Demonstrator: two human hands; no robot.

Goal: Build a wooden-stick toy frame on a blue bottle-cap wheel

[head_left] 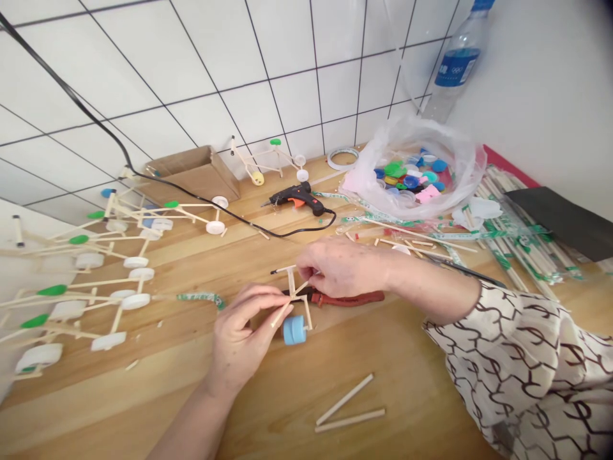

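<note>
On a wooden table [412, 383] beside a tiled wall [205, 51], two bare hands held a thin stick [301, 291] over a small stick frame [308, 313] with a blue wheel [294, 329].
The left hand [242, 335] kept a narrow grip near the stick's lower end, the right hand [342, 268] pinched its upper end; red-handled pliers [354, 299] lay by the frame, two loose sticks [345, 400] nearer the person.

I count my two hands [244, 332], one glue gun [297, 197], one bottle [458, 67], one tape roll [343, 153] and one cardboard box [211, 172].
</note>
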